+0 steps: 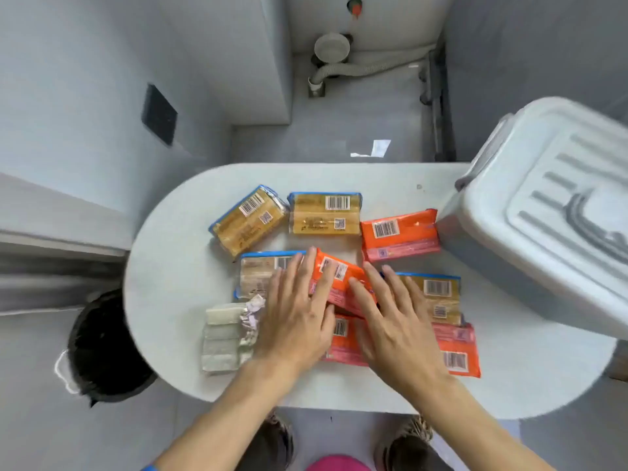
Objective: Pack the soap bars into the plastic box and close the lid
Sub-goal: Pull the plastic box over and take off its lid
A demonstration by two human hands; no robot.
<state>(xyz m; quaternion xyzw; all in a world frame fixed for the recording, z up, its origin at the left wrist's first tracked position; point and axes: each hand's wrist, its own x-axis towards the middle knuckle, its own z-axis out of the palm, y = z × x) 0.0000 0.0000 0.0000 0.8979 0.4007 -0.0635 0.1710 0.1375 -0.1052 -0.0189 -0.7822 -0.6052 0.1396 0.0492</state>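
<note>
Nearest: left hand and right hand, both flat, fingers spread, palms down on the soap packs; nothing clenched, nothing lifted. Fingertips of both converging on a tilted orange pack lying across its neighbours.

Beneath and beside the hands: second orange pack, partly covered; third orange pack at the right; tan pack with blue edge under the left fingers; another tan pack beside the right hand; pale, foil-wrapped bundle at the left.

Middle: two tan packs and side by side; fourth orange pack, touching or nearly touching the box.

Far right: plastic box on the round table, lid on; blurred, latches not readable.

Step in hand, by judgement: gathering the loose packs. Best done by squaring the tilted pack onto its neighbours first, then closing both hands on a small stack from the sides. Lid to come off before any pack can go in.
</note>
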